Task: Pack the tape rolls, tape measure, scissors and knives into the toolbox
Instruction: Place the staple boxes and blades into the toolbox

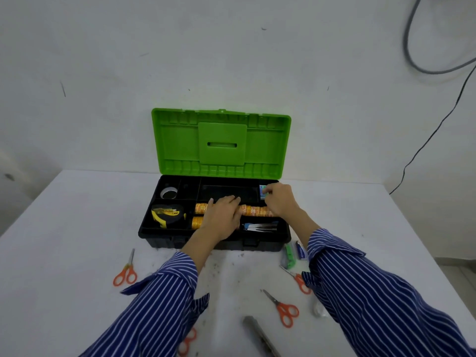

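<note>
A white wall rises behind the white tabletop [77,228] in front of you, with grey and black cables [422,140] hanging at its 2 o'clock corner. At the centre stands the open toolbox with a black tray base and bright green plastic lid [221,140], the lid upright against the wall.

Inside the tray, a small roll of clear tape [168,193] sits in the 10 o'clock compartment and the yellow-and-black tape measure [167,214] in the 8 o'clock one. Two rows of orange-printed tape rolls [255,210] lie across the middle section. Your left hand [222,220] rests flat on them, fingers straight, its grip relaxed and holding nothing. A blue-handled utility knife [260,226] lies in the 5 o'clock slot.

Your right hand [279,199] reaches to the 2 o'clock compartment, its grip narrow, fingertips pinching a small blue-green packet [262,189].

On the tabletop, one pair of orange-handled scissors [126,273] lies at 8 o'clock of the box, another pair [283,309] at 5 o'clock, and a third [300,279] beside your right sleeve. A green knife [289,256] and a small blue-and-white pack [300,249] lie just off the box's 4 o'clock corner. A grey metal knife [260,336] lies at 6 o'clock.
</note>
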